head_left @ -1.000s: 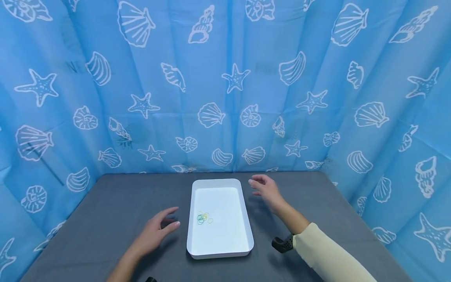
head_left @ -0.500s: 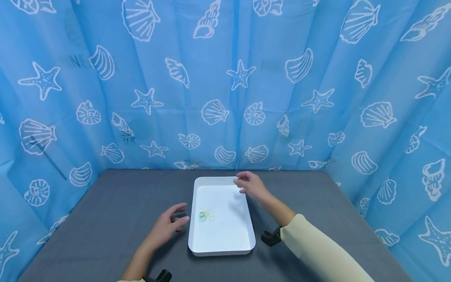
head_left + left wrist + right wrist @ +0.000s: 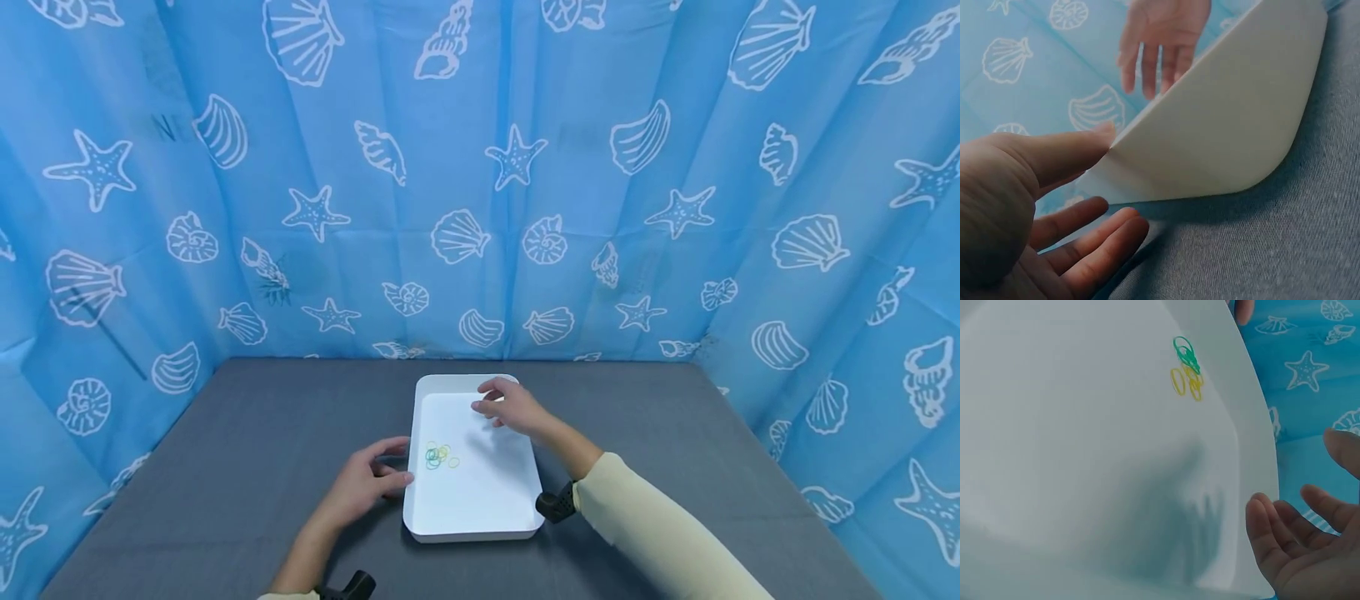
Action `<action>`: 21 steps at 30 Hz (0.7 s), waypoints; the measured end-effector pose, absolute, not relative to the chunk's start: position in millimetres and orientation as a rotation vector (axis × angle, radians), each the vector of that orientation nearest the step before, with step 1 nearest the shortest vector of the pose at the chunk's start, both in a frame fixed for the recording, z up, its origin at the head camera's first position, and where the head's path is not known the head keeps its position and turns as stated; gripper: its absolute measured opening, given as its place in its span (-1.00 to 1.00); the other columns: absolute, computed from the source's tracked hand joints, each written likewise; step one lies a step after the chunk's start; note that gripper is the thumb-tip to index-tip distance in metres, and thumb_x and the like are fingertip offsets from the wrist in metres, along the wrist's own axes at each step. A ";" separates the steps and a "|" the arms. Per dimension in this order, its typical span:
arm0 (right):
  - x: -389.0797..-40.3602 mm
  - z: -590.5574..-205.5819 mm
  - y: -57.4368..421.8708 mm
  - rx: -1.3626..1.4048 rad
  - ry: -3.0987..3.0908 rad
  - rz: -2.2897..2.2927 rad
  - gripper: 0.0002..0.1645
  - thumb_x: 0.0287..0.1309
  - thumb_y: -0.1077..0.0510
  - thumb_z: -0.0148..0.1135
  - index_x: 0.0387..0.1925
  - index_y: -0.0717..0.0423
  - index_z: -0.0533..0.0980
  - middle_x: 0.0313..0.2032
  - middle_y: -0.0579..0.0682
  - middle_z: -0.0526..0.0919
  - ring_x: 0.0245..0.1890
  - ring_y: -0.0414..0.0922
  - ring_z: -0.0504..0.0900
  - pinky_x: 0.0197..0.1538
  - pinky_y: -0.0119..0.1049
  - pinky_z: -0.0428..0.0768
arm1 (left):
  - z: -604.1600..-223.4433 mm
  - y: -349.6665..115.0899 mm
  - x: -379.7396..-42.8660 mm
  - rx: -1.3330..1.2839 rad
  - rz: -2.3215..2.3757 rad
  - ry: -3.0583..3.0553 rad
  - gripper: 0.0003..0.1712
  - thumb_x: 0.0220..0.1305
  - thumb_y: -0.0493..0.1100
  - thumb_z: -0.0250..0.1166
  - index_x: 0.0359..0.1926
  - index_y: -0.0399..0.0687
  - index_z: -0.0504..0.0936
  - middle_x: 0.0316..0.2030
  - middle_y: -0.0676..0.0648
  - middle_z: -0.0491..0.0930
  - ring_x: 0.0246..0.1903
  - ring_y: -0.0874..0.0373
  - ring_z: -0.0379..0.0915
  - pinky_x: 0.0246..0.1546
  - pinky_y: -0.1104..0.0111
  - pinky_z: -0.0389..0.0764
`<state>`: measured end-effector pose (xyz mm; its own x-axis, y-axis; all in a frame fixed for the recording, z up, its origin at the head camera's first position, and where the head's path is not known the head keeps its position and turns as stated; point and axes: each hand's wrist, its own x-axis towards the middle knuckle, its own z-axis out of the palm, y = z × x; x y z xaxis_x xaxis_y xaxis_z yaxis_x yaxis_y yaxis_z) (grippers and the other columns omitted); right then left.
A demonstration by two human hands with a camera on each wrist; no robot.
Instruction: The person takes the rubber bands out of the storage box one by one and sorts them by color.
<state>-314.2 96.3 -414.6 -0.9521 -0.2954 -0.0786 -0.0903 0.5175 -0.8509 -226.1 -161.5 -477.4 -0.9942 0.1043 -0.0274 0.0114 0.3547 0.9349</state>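
The step seems a reach: the left hand (image 3: 358,487) is relaxed, thumb at the white tray (image 3: 480,508), the right hand (image 3: 517,410) hovers loose-fingered and empty above it, and the rubber bands (image 3: 433,456) in its left half likely call for a fingertip pinch.

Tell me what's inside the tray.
Green and yellow rings lie in the white tray, mostly clustered near its left side. In the head view, the right hand hides part of its far right side.

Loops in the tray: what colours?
The loops are green and yellow, clearest in the right wrist view.
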 end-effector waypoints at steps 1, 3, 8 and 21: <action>-314.3 -416.2 95.0 -0.340 2.539 -1.394 -0.48 0.28 0.11 0.26 0.16 0.31 0.42 -0.10 0.12 0.56 -0.16 0.05 0.62 -0.11 -0.10 0.61 | -477.2 -161.7 -226.2 0.125 1.744 2.491 -0.34 0.12 -0.16 0.46 0.26 -0.07 0.50 0.13 -0.19 0.49 -0.27 0.09 0.58 -0.34 0.24 0.58; -314.8 -419.5 92.8 -0.356 2.515 -1.377 -0.47 0.27 0.11 0.27 0.17 0.31 0.41 -0.12 0.12 0.57 -0.17 0.04 0.63 -0.11 -0.10 0.61 | -477.2 -162.2 -226.9 0.159 1.758 2.444 -0.33 0.14 -0.17 0.45 0.28 -0.09 0.47 0.15 -0.22 0.47 -0.26 0.08 0.58 -0.31 0.24 0.59; -317.6 -427.3 88.7 -0.488 2.467 -1.298 -0.46 0.25 0.11 0.29 0.19 0.26 0.42 -0.11 0.08 0.55 -0.23 -0.05 0.62 -0.13 -0.13 0.61 | -478.6 -164.7 -228.7 0.213 1.785 2.367 -0.32 0.17 -0.16 0.43 0.31 -0.13 0.44 0.19 -0.26 0.43 -0.23 0.05 0.56 -0.22 0.20 0.61; -320.7 -445.9 81.1 -0.736 2.286 -1.114 -0.83 0.19 0.27 0.31 -0.15 0.18 0.59 -0.43 -0.04 0.54 -0.43 -0.16 0.47 -0.32 -0.33 0.47 | -484.4 -167.3 -232.2 0.197 1.795 2.339 -0.33 0.14 -0.14 0.45 0.28 -0.08 0.48 0.20 -0.24 0.44 -0.18 0.05 0.57 -0.14 0.15 0.58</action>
